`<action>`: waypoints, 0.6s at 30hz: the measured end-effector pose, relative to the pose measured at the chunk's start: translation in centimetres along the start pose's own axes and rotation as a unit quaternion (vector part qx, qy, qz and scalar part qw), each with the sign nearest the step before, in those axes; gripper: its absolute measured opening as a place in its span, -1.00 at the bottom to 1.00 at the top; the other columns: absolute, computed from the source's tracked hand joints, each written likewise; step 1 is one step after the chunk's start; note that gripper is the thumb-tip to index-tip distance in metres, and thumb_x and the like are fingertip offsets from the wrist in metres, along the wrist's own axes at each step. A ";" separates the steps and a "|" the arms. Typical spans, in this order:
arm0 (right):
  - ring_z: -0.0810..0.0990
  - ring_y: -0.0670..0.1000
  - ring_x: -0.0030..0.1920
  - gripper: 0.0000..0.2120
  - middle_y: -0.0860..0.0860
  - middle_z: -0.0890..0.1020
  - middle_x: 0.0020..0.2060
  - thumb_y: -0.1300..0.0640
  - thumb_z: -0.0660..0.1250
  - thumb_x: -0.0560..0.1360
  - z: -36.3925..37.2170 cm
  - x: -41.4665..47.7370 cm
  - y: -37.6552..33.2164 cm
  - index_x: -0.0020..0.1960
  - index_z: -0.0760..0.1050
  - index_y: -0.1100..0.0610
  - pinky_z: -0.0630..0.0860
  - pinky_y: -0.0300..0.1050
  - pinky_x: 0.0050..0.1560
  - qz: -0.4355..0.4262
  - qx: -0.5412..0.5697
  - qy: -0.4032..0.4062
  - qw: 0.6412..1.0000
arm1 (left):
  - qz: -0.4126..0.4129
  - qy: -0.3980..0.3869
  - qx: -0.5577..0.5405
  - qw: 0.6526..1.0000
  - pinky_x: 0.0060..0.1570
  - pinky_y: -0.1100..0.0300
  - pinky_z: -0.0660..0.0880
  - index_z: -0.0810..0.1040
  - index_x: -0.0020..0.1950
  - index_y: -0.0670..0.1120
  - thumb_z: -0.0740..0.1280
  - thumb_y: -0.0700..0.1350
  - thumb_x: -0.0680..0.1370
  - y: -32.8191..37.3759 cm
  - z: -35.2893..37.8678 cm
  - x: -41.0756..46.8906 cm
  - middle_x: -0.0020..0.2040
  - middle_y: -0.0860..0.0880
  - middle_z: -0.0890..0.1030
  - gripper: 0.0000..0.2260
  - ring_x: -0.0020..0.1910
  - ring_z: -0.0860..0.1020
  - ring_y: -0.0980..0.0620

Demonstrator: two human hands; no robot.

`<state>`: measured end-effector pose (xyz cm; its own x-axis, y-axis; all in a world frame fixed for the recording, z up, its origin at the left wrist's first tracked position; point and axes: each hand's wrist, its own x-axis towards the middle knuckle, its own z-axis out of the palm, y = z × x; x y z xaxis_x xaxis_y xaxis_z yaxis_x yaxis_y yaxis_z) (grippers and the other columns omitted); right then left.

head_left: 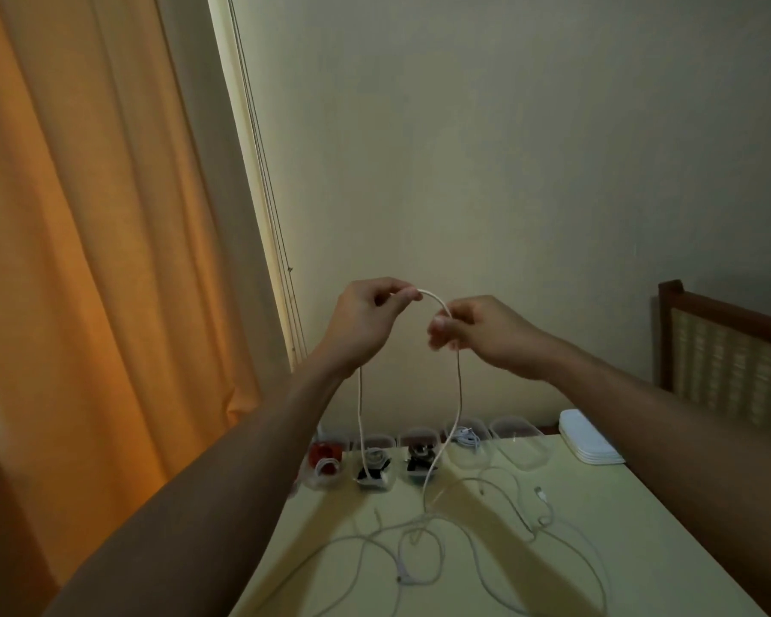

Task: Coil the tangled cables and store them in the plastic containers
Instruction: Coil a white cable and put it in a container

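I hold a white cable (pixel 458 394) up high above the table. My left hand (pixel 366 320) pinches it near the top of an arch, and my right hand (pixel 477 331) grips it a little lower to the right. Two strands hang down from my hands to the pale green table (pixel 642 549). More white cables (pixel 419 554) lie tangled in loops on the tabletop. A row of clear plastic containers (pixel 419 456) stands at the table's far edge; several hold coiled cables, and the rightmost one (pixel 519 443) looks empty.
A stack of white lids (pixel 590 443) lies at the far right of the table. A wooden chair back (pixel 726 362) stands to the right. An orange curtain (pixel 85 260) hangs on the left, and a plain wall is behind.
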<state>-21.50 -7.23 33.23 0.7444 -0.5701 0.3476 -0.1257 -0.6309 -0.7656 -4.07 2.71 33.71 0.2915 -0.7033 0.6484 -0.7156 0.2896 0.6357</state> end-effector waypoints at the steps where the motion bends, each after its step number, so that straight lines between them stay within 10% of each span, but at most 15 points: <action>1: 0.65 0.01 -0.28 -0.78 0.04 0.64 -0.30 0.13 0.25 0.68 0.5 0.0 0.0 0.00 0.58 0.24 0.64 -0.04 -0.11 0.006 0.053 0.010 0.999 | -0.006 0.000 -0.005 1.000 -0.26 0.19 0.43 0.73 0.07 -0.05 0.36 0.01 0.64 0.1 0.1 0.3 -0.20 0.07 0.65 -0.80 -0.33 0.48 0.15; 7: 0.19 -0.07 -0.58 -0.69 -0.09 0.27 -0.58 0.21 0.14 0.69 -4.3 2.1 1.1 -0.21 0.45 0.10 0.17 -0.30 -0.52 0.045 0.241 0.249 0.937 | -0.073 -0.083 0.016 0.994 -0.21 0.13 0.41 0.69 0.01 -0.02 0.29 0.04 0.67 -2.3 -1.4 -0.9 -0.25 0.04 0.52 -0.77 -0.29 0.44 0.09; 11: 0.29 0.00 -0.54 -0.70 0.01 0.35 -0.51 0.11 0.23 0.65 -9.3 2.0 4.5 -0.24 0.53 0.07 0.26 -0.20 -0.46 0.082 0.104 0.380 0.915 | -0.137 -0.074 0.016 0.988 -0.28 0.06 0.39 0.66 -0.07 0.01 0.25 0.06 0.68 -6.3 -3.3 -3.4 -0.24 -0.06 0.49 -0.74 -0.30 0.42 0.00; 15: 0.54 0.14 -0.13 -0.77 0.16 0.63 -0.13 0.05 0.23 0.64 -10.2 0.1 7.9 0.00 0.62 0.12 0.43 -0.04 -0.11 0.151 -0.196 0.260 0.933 | -0.174 -0.088 -0.017 0.981 -0.36 0.15 0.38 0.65 -0.02 -0.07 0.25 0.04 0.69 -7.0 -3.7 -5.5 -0.25 -0.08 0.46 -0.73 -0.31 0.40 -0.02; 18: 0.45 0.23 0.35 -0.43 0.18 0.45 0.41 -0.14 0.29 0.59 -7.8 -1.6 8.3 0.51 0.26 0.06 0.38 0.14 0.28 0.214 -0.441 0.106 0.865 | -0.184 -0.057 -0.034 0.981 -0.41 0.15 0.33 0.65 -0.02 -0.05 0.25 0.05 0.69 -5.7 -2.8 -6.4 -0.36 -0.03 0.43 -0.74 -0.37 0.37 -0.01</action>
<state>-28.86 -15.67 30.55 0.3808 -0.8758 0.2966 -0.8816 -0.4406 -0.1692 -0.13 7.38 27.12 0.4463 -0.8357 0.3201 -0.5300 0.0414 0.8470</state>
